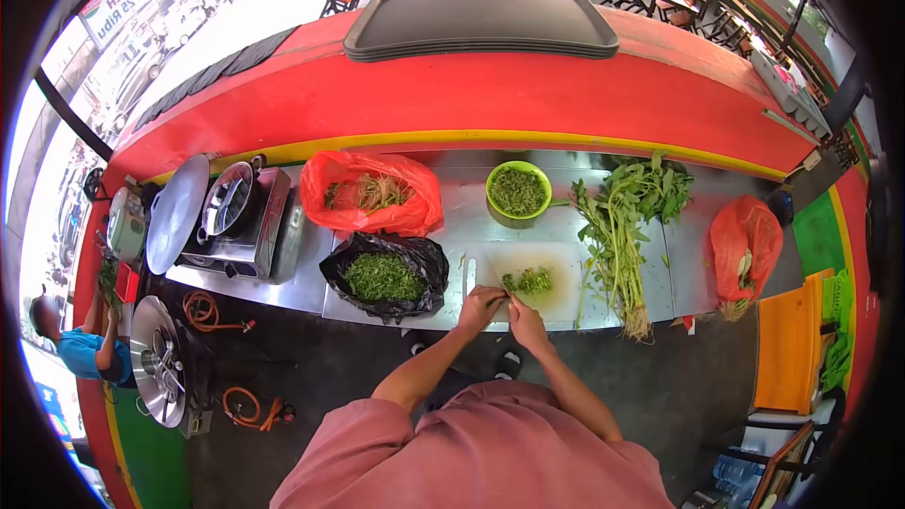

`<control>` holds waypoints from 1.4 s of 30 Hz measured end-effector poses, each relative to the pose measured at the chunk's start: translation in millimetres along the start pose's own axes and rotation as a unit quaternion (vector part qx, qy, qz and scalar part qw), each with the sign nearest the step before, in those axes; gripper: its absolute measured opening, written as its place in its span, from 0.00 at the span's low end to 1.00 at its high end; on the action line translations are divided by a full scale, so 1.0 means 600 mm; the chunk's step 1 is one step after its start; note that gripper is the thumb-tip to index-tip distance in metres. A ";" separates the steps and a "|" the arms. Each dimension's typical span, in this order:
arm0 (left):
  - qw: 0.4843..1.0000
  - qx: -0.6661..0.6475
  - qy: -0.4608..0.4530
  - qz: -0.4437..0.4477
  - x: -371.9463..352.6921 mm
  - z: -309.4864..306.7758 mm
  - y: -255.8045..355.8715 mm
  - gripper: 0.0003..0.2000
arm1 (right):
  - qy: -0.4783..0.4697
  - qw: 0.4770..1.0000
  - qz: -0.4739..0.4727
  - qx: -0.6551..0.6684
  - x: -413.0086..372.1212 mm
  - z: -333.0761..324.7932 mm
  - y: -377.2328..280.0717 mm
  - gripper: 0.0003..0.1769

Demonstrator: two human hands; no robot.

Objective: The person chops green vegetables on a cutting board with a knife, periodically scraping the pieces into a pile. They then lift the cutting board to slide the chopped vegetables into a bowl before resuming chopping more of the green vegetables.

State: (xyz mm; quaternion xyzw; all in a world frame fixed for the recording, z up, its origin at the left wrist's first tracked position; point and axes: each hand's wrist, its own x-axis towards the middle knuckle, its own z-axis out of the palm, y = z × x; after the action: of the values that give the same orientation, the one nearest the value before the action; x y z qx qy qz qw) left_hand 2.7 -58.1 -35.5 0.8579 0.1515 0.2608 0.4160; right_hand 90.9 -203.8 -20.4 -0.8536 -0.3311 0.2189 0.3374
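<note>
Both of my hands meet at the front left edge of a white cutting board point(564, 269). My left hand point(482, 307) is closed, its fingers pinched together, and what they hold is too small to make out. My right hand point(526, 322) is also closed, close beside the left one, with its grip hidden. Chopped greens point(528, 281) lie on the board just beyond my fingers. A green bowl point(518, 219) of chopped greens stands behind the board. To the right lies a bunch of long leafy stems point(617, 236) with roots. A black bag point(337, 270) of chopped greens sits to the left.
A red bag point(424, 212) with stems lies behind the black one, another red bag point(745, 243) at the right. A stove point(255, 250) with a lidded pan stands left. Trays point(481, 19) rest on the red ledge. At far left, a person point(90, 349) works separately.
</note>
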 end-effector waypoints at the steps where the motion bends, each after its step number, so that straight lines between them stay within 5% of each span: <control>1: 1.000 0.009 0.000 0.002 0.000 0.000 -0.001 0.08 | 0.002 1.000 -0.008 0.008 -0.006 0.000 0.005 0.23; 14: 0.999 0.025 0.025 0.001 -0.006 0.008 0.010 0.09 | 0.034 0.999 -0.023 -0.003 -0.021 0.010 0.002 0.22; 21: 0.997 0.038 0.040 0.047 -0.012 0.013 0.011 0.10 | -0.031 0.994 0.062 0.089 -0.028 -0.028 -0.013 0.22; 42: 0.997 0.046 0.035 0.048 -0.015 0.014 0.000 0.09 | 0.040 0.999 -0.004 0.001 -0.035 -0.006 -0.008 0.20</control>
State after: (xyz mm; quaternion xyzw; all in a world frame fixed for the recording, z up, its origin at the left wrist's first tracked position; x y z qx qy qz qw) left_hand 0.5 -67.8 -42.7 0.8728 0.1364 0.3034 0.3572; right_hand 76.7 -217.6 -11.0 -0.8600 -0.3208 0.1831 0.3521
